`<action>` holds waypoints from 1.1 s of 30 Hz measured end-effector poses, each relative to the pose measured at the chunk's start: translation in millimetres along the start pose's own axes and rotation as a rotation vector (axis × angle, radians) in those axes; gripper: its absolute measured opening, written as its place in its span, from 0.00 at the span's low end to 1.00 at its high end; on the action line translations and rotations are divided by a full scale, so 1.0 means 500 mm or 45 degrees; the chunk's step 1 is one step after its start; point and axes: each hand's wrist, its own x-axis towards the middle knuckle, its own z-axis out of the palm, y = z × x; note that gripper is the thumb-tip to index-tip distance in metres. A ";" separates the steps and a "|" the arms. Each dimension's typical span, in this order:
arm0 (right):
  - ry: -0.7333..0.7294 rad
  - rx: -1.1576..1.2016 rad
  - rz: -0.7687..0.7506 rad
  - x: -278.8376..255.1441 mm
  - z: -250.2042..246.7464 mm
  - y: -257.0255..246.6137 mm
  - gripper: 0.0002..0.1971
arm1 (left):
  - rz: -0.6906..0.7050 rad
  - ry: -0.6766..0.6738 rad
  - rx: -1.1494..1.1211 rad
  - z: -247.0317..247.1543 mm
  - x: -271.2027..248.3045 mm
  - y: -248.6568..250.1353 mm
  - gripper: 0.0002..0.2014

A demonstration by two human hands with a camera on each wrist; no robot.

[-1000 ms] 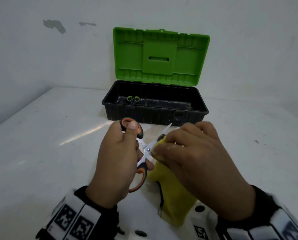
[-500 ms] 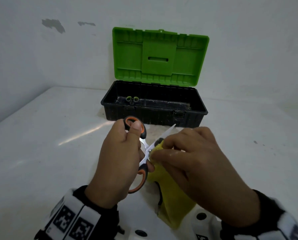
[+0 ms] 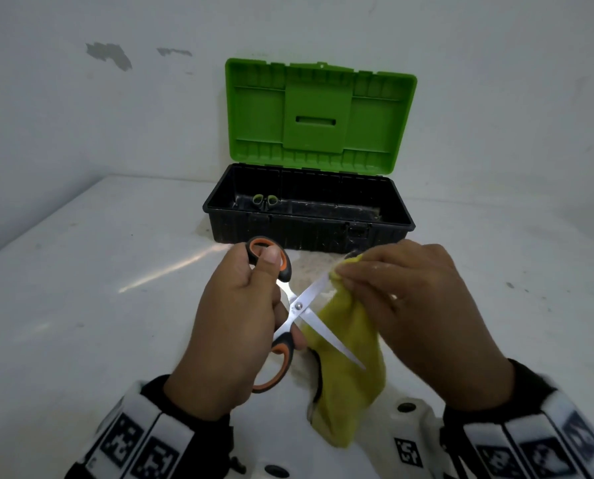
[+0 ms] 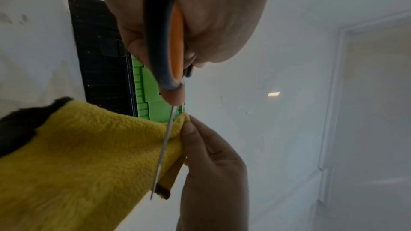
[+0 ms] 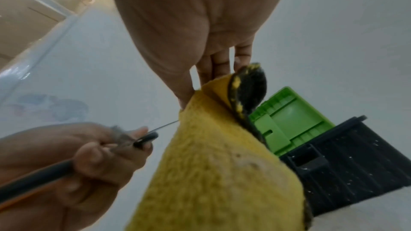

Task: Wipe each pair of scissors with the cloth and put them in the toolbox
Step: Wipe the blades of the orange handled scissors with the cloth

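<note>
My left hand [image 3: 240, 319] grips the handles of orange-and-black scissors [image 3: 297, 305], blades spread wide apart in an X above the table. My right hand [image 3: 402, 305] pinches a yellow cloth [image 3: 349, 382] around the tip of the upper blade; the lower blade lies bare across the hanging cloth. In the left wrist view the scissors [image 4: 166, 139] run edge-on against the cloth [image 4: 89, 155]. The right wrist view has the cloth [image 5: 213, 173] draped below my fingers. The black toolbox [image 3: 309, 233] stands open behind, its green lid [image 3: 319, 115] raised. Green-handled scissors [image 3: 264, 200] lie inside at its left.
The white table [image 3: 81, 288] runs out to the left and right of the toolbox. A white wall [image 3: 116, 98] stands close behind the lid. Small dark specks [image 3: 510, 285] dot the table at the right.
The scissor blades have spread wider. My right hand has slid the cloth up the upper blade from the pivot to its tip, baring the pivot and the lower blade.
</note>
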 end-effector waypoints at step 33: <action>0.105 1.382 1.277 -0.002 -0.007 -0.033 0.02 | -0.062 0.053 0.090 0.025 0.001 -0.031 0.17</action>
